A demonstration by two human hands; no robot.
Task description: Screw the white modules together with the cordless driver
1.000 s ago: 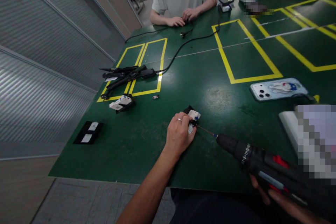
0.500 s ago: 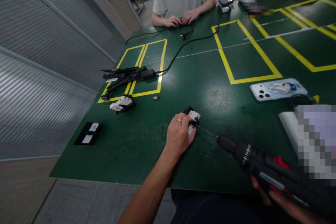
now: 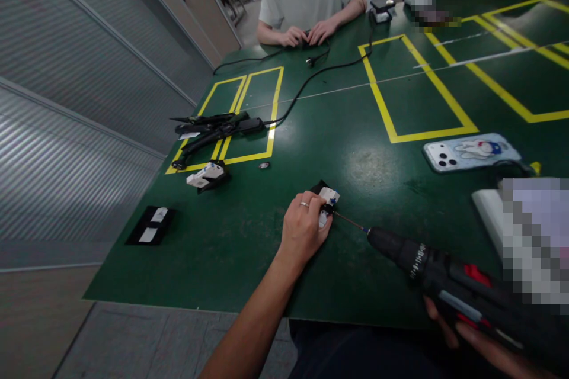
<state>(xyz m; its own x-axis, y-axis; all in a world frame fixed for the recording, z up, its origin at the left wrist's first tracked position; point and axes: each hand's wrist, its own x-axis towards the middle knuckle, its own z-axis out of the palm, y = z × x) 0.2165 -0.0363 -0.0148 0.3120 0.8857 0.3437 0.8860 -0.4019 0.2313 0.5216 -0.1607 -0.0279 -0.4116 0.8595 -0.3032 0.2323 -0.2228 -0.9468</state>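
My left hand (image 3: 303,228), a ring on one finger, is closed over a small white, black and blue part (image 3: 328,196) and holds it down on the green table (image 3: 249,231). My right hand (image 3: 462,337) grips a black and red electric screwdriver (image 3: 448,287) low at the right; only some fingers show under its body. The tool's thin bit (image 3: 349,222) points left and its tip touches the part beside my left fingers.
A similar white and black part (image 3: 207,175) and a black tray (image 3: 149,225) lie at the left, dark tools (image 3: 208,127) and a cable (image 3: 311,74) beyond. A phone (image 3: 471,151) lies at the right. One person's hands (image 3: 306,34) rest at the far edge, and another person's arm is at the far right.
My hands, the part and the screwdriver stay almost still. The person across the table has shifted both hands a little.
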